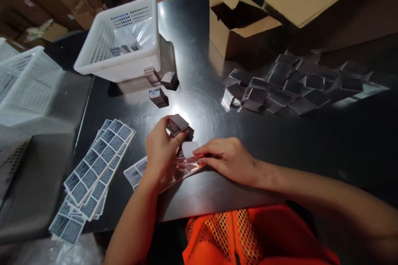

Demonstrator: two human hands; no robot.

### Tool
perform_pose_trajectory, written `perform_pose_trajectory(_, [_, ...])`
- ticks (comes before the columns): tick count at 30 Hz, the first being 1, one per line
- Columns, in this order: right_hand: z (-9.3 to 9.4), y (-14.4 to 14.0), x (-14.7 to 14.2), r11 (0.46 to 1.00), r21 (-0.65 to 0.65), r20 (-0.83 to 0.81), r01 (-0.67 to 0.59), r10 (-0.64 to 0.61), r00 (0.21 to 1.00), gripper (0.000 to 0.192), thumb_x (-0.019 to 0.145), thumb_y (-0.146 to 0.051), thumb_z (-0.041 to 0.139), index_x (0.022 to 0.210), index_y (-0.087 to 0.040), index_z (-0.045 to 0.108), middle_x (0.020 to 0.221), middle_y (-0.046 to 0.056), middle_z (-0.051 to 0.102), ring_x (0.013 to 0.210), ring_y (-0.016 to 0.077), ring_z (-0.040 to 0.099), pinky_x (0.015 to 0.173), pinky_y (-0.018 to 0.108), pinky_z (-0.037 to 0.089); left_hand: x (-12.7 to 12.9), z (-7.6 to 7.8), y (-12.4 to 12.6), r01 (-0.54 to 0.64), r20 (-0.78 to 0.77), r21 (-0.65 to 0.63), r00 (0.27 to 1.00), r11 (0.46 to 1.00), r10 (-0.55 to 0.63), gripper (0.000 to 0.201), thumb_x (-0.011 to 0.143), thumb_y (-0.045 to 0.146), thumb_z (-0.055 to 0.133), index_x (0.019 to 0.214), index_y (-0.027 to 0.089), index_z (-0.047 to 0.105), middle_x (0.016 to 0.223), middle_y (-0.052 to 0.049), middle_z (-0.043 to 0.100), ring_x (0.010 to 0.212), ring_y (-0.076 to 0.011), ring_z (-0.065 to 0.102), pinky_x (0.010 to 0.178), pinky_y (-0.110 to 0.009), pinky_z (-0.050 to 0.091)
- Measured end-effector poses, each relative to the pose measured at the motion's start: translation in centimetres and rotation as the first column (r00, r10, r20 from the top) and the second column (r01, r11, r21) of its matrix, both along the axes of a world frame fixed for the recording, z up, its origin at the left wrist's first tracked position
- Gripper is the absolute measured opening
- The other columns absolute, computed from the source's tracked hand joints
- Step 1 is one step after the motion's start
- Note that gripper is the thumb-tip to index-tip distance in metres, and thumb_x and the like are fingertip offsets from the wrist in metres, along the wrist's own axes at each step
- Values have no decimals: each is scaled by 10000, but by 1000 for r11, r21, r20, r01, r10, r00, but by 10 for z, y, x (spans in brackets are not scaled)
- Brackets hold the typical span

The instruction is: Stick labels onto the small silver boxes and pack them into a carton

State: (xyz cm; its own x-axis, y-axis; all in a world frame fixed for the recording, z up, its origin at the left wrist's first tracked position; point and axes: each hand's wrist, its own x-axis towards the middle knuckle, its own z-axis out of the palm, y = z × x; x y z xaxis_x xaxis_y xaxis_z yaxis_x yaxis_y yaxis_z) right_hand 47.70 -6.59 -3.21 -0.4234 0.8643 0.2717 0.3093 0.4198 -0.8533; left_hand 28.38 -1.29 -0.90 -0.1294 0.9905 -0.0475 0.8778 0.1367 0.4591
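My left hand (163, 145) clamps a small carton (178, 122), on the near side of the white basket (132, 67). My right hand (233, 159), just beside, pinches what is probably a glossy strip (182, 169); view blurred. Printed label sheets (99, 163) lie piled nearer me than the basket.

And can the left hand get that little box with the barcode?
Probably yes: nothing stands between the left hand and the barcode box. But it holds another small box, so that might need putting down first.
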Motion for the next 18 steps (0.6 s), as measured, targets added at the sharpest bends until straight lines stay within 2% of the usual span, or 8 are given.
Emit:
perform_pose_trajectory(2, [1, -2, 1, 998, 64, 23, -19, 17, 1000, 153, 938, -167, 657, 1045, -180, 766, 956, 61, 796, 871, 173, 745, 832, 290, 588, 0, -1, 0, 62, 1, -33, 998, 998, -62, 417, 773, 402, 759, 1166, 275, 706, 947, -33, 757, 835, -248, 693, 674, -302, 428])
perform_pose_trajectory(4, [4, -5, 0, 998, 60, 28, -8, 7, 1000, 142, 931, -161, 658, 1029, -177, 759, 941, 62, 790, 851, 170, 737, 809, 285, 587, 1, -2, 0, 96, 24, 3, 995, 995, -96, 388, 767, 388, 760, 1132, 263, 717, 909, -39, 757, 808, -248, 695, 647, -297, 427])
perform_pose_trajectory(9, [10, -8, -4, 993, -32, 16, 112, -112, 994, 166, 811, -26, 687, 878, -167, 742, 840, 21, 735, 725, 133, 678, 696, 232, 542, 4, 1, -1, 69, 106, 92, 991, 993, -78, 401, 748, 352, 753, 1132, 244, 715, 669, 9, 678, 581, -207, 629, 557, -289, 432])
perform_pose_trajectory(12, [10, -9, -2, 991, -32, 78, 128, -125, 989, 243, 748, 48, 637, 813, -171, 721, 821, 1, 699, 725, 122, 657, 689, 216, 522, 7, 3, -3, 69, 146, 104, 986, 992, -84, 407, 762, 347, 732, 1151, 229, 709, 602, 17, 646, 546, -215, 622, 536, -299, 437])
perform_pose_trajectory(14, [9, -10, -1, 993, 44, 113, 109, -113, 987, 269, 738, 68, 610, 817, -167, 713, 829, 4, 687, 727, 119, 645, 699, 213, 518, 8, 3, -4, 69, 153, 51, 985, 996, -76, 423, 778, 357, 719, 1179, 224, 700, 604, 12, 652, 558, -224, 634, 559, -315, 455])
perform_pose_trajectory(16, [7, -13, -1, 981, 176, 130, 81, -105, 986, 215, 800, 26, 611, 840, -163, 706, 829, 12, 677, 715, 117, 628, 689, 213, 511, 7, 1, -3, 63, 146, 28, 987, 998, -67, 420, 787, 385, 713, 1177, 231, 699, 656, 2, 684, 576, -222, 641, 584, -325, 468])
perform_pose_trajectory(18, [4, -15, -3, 932, 357, 156, 58, -120, 980, 154, 894, -55, 585, 862, -155, 698, 835, 25, 675, 693, 116, 607, 648, 214, 498, 4, -1, -2, 69, 143, 50, 987, 996, -75, 416, 782, 408, 720, 1157, 227, 706, 716, -13, 713, 593, -220, 647, 585, -323, 470])
